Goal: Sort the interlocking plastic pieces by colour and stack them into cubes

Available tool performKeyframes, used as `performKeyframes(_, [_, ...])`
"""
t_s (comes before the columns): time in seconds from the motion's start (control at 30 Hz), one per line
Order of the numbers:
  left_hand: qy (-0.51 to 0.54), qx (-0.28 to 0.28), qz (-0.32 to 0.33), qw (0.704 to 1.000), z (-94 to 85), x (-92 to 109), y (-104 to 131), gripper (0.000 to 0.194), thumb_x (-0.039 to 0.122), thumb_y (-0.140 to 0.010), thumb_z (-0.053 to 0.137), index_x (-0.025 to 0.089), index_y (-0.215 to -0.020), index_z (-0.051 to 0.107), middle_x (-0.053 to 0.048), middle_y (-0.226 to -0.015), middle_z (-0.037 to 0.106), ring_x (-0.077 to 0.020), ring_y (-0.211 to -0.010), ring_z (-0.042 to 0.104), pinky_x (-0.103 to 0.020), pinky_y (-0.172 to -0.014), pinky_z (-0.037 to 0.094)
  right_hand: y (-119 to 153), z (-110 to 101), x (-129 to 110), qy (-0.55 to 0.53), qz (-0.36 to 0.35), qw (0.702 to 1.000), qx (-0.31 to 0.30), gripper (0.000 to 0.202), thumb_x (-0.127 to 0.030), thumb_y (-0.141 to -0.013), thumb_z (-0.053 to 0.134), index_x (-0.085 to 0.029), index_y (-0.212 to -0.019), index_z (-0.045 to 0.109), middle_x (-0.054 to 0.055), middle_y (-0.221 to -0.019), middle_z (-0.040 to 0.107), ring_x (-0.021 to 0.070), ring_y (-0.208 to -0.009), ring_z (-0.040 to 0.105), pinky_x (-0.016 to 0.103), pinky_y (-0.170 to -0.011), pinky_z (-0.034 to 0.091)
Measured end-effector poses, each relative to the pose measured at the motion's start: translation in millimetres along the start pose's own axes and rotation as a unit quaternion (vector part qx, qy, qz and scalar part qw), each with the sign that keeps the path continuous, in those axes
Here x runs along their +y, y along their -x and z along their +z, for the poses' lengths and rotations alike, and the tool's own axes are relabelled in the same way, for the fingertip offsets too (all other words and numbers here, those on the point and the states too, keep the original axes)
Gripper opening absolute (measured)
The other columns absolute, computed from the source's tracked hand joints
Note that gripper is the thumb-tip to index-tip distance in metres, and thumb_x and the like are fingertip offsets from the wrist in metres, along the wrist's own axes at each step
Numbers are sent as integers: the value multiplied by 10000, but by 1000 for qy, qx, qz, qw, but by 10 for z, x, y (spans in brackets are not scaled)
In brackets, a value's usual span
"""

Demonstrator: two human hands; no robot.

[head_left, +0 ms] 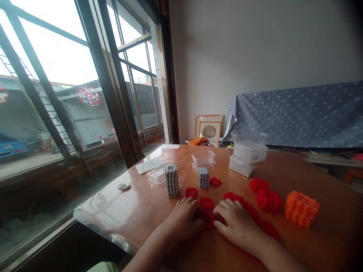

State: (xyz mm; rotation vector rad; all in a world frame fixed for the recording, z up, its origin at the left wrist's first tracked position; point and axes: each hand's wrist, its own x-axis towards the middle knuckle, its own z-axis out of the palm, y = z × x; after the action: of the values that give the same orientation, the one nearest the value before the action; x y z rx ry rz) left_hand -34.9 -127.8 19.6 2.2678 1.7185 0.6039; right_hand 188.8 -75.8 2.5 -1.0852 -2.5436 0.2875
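Note:
Red toothed plastic pieces (206, 204) lie on the wooden table between my two hands. My left hand (185, 219) has its curled fingers at their left edge, and my right hand (234, 221) touches the right side with thumb and fingertips. Both hands appear closed around the edges of the red pieces. Just beyond my left fingers lies a single red piece (191, 192). A long row of red pieces (259, 219) runs beside and partly under my right hand. Two grey stacks (171, 181) (203, 177) stand farther back, with another red piece (215, 182) beside the shorter one.
Red piles (269, 201) and an orange stack (302, 209) sit on the right of the table (141, 215). Clear plastic boxes (242, 165) stand at the back right, an open clear tray (203, 158) at the back middle. A paper (146, 166) and clear lid (158, 174) lie at the left.

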Motion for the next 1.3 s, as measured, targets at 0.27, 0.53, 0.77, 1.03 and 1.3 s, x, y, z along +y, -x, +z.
performKeyframes(0.27, [-16,-4,-25,1000,95,12,-100,291,343,-694,744,254,-955,649,-79,-1071,619,-289,-989,560,-373,-821,463,-41,-36,78,26,39,998,48,175,-215,-929,496,-250,-862,654,46,-910,681,249,-942,579,394,-868,379])
performKeyframes(0.53, [-9,6,11,1000,192,-48,-256,127,335,-760,710,257,-856,682,-66,-976,616,-267,-958,561,-363,-829,444,-25,31,74,-49,14,999,14,349,-294,-852,658,-287,-1201,660,65,-1146,682,268,-1069,605,379,-945,441])
performKeyframes(0.77, [-43,7,5,999,188,-31,-275,307,451,-690,793,260,-906,689,-70,-1028,626,-293,-1000,554,-390,-870,425,-107,147,307,-91,29,993,64,346,-361,-1007,411,-255,-1207,673,86,-1157,738,258,-1054,674,399,-964,469])
performKeyframes(1.03, [-91,14,41,995,130,125,-321,204,399,-898,601,229,-817,682,-90,-943,655,-279,-977,568,-441,-949,395,-154,197,522,-106,90,976,168,461,-373,-991,411,-167,-1384,536,145,-1236,695,276,-1160,642,424,-1003,491])
performKeyframes(1.3, [-118,7,26,993,181,130,-340,419,597,-769,720,230,-965,673,-83,-1091,649,-295,-1023,568,-412,-894,437,-139,124,401,-92,60,975,193,320,-327,-974,453,-212,-1177,671,115,-1153,710,276,-1101,644,439,-1000,490])
